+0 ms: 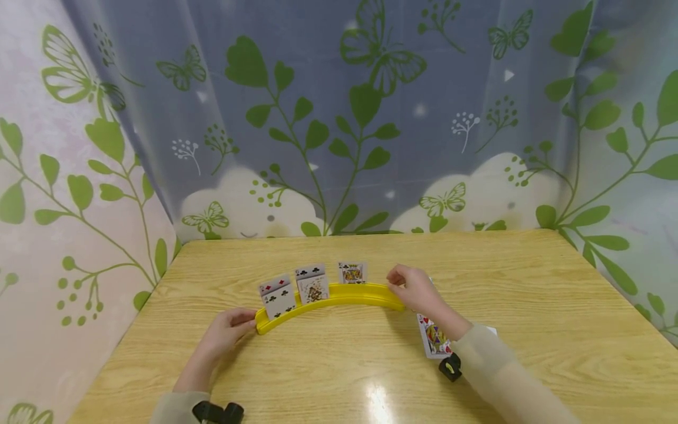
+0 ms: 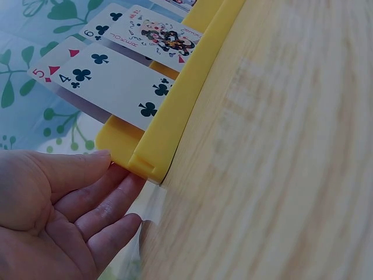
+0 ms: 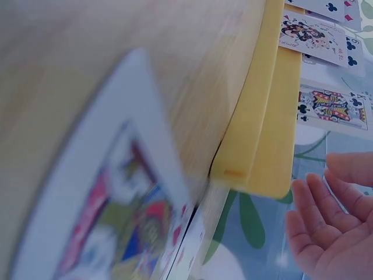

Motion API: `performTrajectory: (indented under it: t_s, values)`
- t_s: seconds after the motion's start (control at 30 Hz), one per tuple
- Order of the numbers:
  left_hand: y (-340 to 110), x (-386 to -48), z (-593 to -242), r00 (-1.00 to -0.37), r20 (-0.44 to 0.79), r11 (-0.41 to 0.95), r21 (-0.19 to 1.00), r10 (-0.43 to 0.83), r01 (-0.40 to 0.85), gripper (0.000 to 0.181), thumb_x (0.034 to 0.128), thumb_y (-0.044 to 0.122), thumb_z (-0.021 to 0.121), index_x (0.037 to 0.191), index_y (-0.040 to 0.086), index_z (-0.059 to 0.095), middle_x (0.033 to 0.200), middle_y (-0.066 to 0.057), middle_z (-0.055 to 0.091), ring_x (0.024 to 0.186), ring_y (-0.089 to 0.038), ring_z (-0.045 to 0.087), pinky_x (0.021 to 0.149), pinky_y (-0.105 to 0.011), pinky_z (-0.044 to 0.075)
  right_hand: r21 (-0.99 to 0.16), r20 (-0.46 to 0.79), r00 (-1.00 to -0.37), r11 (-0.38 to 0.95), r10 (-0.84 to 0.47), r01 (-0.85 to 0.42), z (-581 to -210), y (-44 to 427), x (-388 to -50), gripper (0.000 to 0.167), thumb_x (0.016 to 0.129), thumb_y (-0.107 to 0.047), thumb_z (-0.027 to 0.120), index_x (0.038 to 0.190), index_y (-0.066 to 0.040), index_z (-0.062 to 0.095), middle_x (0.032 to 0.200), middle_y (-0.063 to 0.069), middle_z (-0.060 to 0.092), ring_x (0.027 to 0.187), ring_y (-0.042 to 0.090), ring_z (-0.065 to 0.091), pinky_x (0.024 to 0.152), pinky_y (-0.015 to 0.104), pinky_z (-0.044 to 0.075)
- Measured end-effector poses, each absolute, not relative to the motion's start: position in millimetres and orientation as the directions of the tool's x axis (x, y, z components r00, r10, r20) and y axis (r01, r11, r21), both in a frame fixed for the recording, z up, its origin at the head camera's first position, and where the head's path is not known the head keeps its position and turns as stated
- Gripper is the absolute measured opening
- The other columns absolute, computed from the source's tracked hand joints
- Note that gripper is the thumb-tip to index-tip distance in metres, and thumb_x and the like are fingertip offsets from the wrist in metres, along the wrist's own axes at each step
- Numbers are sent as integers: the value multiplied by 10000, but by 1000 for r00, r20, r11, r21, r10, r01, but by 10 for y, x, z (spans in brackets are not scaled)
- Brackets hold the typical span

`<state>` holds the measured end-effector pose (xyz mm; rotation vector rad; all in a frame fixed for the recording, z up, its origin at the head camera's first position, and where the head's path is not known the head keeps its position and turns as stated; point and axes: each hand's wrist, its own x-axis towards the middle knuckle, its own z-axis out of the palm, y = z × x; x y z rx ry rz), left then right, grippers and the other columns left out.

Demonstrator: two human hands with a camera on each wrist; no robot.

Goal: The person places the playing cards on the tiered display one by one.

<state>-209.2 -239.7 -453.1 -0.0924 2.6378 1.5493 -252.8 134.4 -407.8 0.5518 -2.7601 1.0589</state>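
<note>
A curved yellow playing card holder [image 1: 365, 292] lies on the table. At its left end, my left hand [image 1: 226, 333] pinches the corner with thumb and fingertips; the index tip is hidden behind it in the left wrist view. My right hand [image 1: 415, 288] is by the right end, fingers loosely bent; the right wrist view shows a gap between it and the holder. In the holder stand a four of clubs [image 2: 116, 87] before a five of diamonds [image 2: 44, 73], a joker [image 2: 154, 38] before a six of clubs [image 2: 96, 26], and a king of clubs [image 3: 332, 108] farther back.
A red-suited face card [image 1: 431, 347] lies face up on the wooden table [image 1: 318, 377], partly hidden under my right forearm. Other card edges show beside it. A leaf-patterned curtain [image 1: 328, 147] hangs behind the table.
</note>
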Motion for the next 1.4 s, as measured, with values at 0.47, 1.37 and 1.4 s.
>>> performTrajectory:
  t_s: [0.47,1.37,1.4]
  values:
    - [-2414,-2079,-4521,-997,-70,481,875,19,-53,230,855,43,563,1066,-48,587,1043,-169,598,958,-251,547,817,-377,445,-575,204,-925,725,-321,-379,-4118,1762,-2357,131,785,-27,625,895,38,597,874,124,614,811,257,579,726,388,476]
    - [-2394,-2086,-4516,-997,-75,461,885,20,-58,216,851,-1,550,1054,-68,582,1041,-183,595,953,-247,548,806,-345,455,-500,68,-944,808,-322,-311,-4159,2444,-1960,192,747,-77,663,903,18,606,887,102,613,852,297,567,745,440,459]
    - [-2396,-2087,-4515,-997,-73,463,885,26,-53,219,852,2,550,1056,-74,579,1042,-189,593,954,-251,548,806,-348,455,-495,65,-944,811,-324,-312,-4161,2468,-1950,197,744,-84,670,901,17,606,882,99,613,847,295,568,742,438,460]
